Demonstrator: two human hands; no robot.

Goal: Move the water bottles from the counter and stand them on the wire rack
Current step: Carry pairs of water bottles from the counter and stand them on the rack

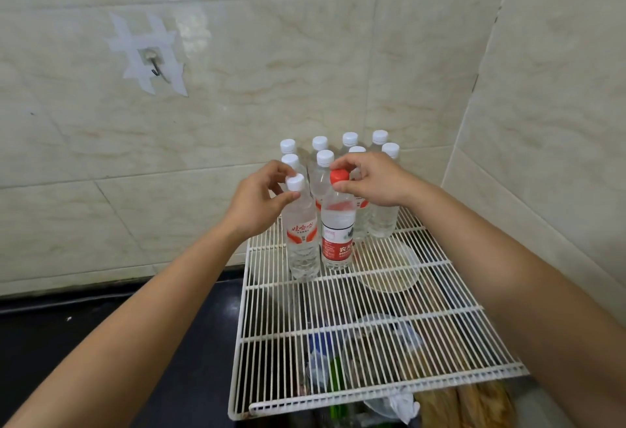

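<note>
Two bottles are in hand at this moment, both standing at the front of a cluster on the wire rack (338,329), which sits over the dark counter (84,332) against the tiled wall (237,55). Furthest left, a taped hook (150,61) is stuck to the tiles. Next, the left hand (259,199) pinches the neck of the white-capped bottle (300,227) just under its cap, thumb in front and fingers behind, its base on the wires. Just beside it, the right hand (371,180) grips the red-capped bottle (338,224) by the cap and neck, that bottle upright too. Behind and to the right stand the other white-capped bottles (369,156), packed close. Both held bottles look full, so I judge them fairly heavy, smooth and a little yielding in the body; the stiff neck under the cap is the sure place to hold. On thin wires a narrow base could tip, so each wants setting down square before letting go
</note>
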